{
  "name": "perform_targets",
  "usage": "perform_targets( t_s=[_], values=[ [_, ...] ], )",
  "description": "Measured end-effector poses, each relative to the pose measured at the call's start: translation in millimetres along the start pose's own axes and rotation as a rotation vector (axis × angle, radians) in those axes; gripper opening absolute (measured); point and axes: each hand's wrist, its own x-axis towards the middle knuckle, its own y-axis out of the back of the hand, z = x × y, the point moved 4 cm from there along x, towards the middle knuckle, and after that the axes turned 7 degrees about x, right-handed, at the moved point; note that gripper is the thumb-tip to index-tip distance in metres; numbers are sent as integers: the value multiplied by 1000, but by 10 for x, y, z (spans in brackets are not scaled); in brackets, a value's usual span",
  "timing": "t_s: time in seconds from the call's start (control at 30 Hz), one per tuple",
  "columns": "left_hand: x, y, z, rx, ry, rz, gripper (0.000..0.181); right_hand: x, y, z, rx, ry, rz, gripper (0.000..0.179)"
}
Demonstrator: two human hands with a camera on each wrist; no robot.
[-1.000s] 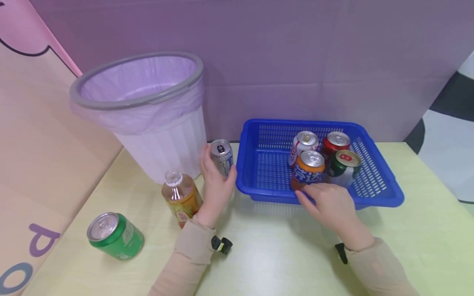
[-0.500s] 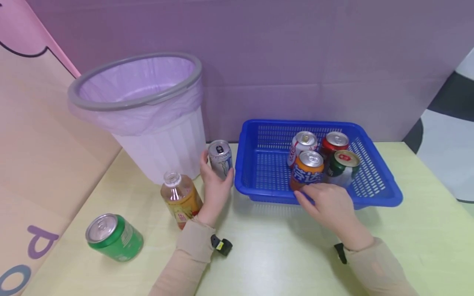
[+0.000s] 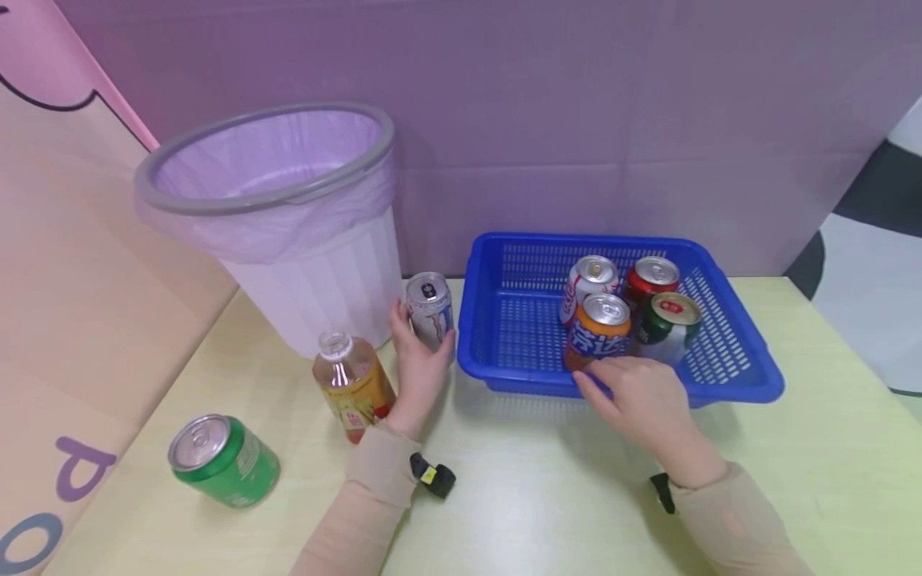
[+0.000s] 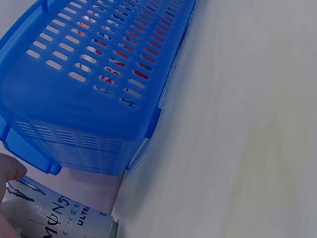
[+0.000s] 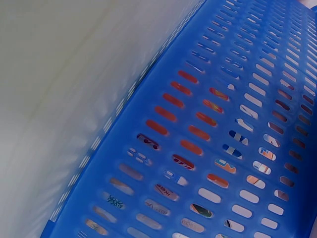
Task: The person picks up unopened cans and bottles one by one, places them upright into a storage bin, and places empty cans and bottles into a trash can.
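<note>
My left hand (image 3: 419,364) holds a slim silver-white energy drink can (image 3: 430,308), fingers on its left side and thumb on its right. The can stands upright between the bin and the basket; in the left wrist view, Monster lettering shows on the energy drink can (image 4: 64,213). At the front rim of the blue plastic basket (image 3: 515,374), my right hand (image 3: 641,400) grips the edge, just before an orange soda can (image 3: 599,330). The fingertips over the rim are partly hidden. Inside the basket are also a white can (image 3: 591,282), a red can (image 3: 651,280) and a dark green can (image 3: 668,324).
A white bin (image 3: 317,280) with a grey rim and purple liner stands back left. In front of it is an uncapped, label-wrapped bottle (image 3: 354,392), close to my left wrist. A green can (image 3: 230,464) stands at the table's left. A purple wall backs everything.
My left hand has slid slightly down the energy drink can, and its fingers and thumb sit lower on it. The right hand, basket and other cans stay put.
</note>
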Motion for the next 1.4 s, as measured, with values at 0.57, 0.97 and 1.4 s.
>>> perform_targets(
  t_s=[0.57, 0.97, 1.4],
  values=[
    [43, -44, -125, -37, 148, -47, 82, 6, -17, 10, 0, 1, -14, 47],
    [63, -61, -160, -27, 139, -32, 84, 1, -14, 11, -1, 4, -14, 48],
    [80, -70, -178, -27, 144, -63, 82, 0, -10, 14, -1, 6, 0, 50]
  ],
)
